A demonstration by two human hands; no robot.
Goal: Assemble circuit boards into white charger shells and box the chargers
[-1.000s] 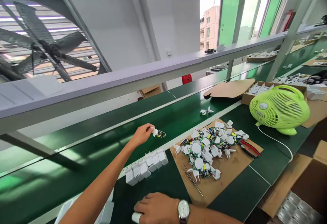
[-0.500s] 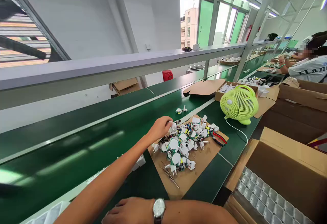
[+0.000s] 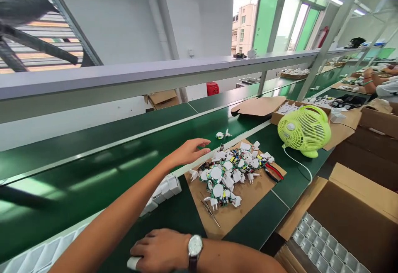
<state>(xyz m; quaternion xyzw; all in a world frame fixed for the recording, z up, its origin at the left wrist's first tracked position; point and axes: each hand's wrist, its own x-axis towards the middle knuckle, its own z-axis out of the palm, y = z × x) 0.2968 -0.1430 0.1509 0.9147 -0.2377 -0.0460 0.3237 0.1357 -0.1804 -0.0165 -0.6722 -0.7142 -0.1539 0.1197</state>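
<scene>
My left hand (image 3: 191,152) reaches over the pale strip along the green bench, just left of a heap of white plug housings and green circuit boards (image 3: 222,173). Its thumb and fingers are apart with nothing between them. Low in front of me, my right hand (image 3: 158,248) rests palm down over the bench, fingers loosely spread and pointing left. A white cover or small white piece (image 3: 133,263) shows at one fingertip; I cannot tell which. A watch (image 3: 195,246) is on that wrist. The heap lies on a brown cardboard sheet (image 3: 231,221) with metal tweezers (image 3: 211,214) and red-and-black pliers (image 3: 274,171).
Two small white-and-green parts (image 3: 223,134) lie beyond the heap. A lime-green fan (image 3: 304,132) stands at right, its white cord hanging forward. White housings (image 3: 166,189) line the left. An open carton (image 3: 360,198) holds white pieces. Another person's arm (image 3: 371,80) shows far right.
My left hand has drawn back left from the heap and let go of a white piece. The view has turned slightly left. White now shows at my right fingertip.
</scene>
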